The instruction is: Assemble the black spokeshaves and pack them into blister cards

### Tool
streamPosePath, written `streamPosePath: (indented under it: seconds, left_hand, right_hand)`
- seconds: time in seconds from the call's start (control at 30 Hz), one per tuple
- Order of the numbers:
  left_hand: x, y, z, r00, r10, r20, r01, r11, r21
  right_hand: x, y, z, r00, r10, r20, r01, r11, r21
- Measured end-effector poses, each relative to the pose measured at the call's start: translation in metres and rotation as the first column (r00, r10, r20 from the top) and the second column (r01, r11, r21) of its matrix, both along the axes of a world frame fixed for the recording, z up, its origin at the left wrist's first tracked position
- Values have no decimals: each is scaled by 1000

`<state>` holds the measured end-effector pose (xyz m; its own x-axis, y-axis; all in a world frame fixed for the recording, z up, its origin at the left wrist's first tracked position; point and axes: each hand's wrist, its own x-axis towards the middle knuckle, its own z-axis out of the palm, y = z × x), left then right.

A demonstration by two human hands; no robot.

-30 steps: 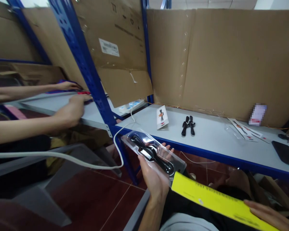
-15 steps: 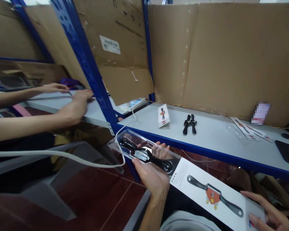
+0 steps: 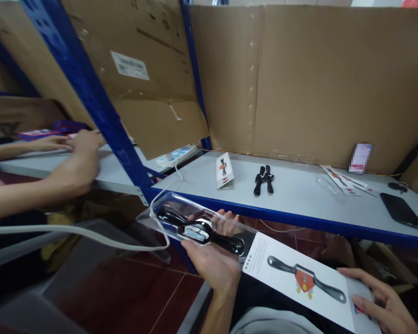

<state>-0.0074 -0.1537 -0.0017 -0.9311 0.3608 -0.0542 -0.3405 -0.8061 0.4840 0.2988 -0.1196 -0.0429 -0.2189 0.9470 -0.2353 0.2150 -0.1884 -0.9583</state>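
Observation:
My left hand is closed around a clear plastic blister tray that carries a black two-handled tool, held in front of the shelf's blue edge. My right hand grips the right end of a white printed card showing a picture of the same tool. The card's left end touches the tray's right end, low in the head view.
The grey shelf carries a small packaged card, two black tools, more cards and a black phone. Cardboard walls stand behind. A co-worker's hands rest on the left shelf. A white cable hangs across.
The card flipped from its yellow side to the white printed side and came level beside the tray. The co-worker's hands shifted on the left shelf. My view swung slightly right.

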Motion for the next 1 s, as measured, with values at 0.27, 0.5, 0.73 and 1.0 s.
streamPosePath:
  seconds: [0.27, 0.5, 0.73, 1.0]
  left_hand:
    - [11, -1, 8, 1000, 19, -7, -19, 997, -72]
    - [39, -6, -4, 970, -227, 81, 231, 972, -36]
    - [92, -6, -42, 780, -594, 196, 589, 803, 91]
    - [105, 0, -62, 655, -752, 74, 733, 656, 182]
  right_hand:
    - [1, 6, -5, 996, 18, -91, -19, 1000, -4]
    - [-81, -18, -10, 990, -51, -133, 74, 981, 179]
    - [-137, -35, -24, 848, -149, -509, 392, 823, 411]
    - [-125, -30, -34, 820, -226, -527, 474, 783, 402]
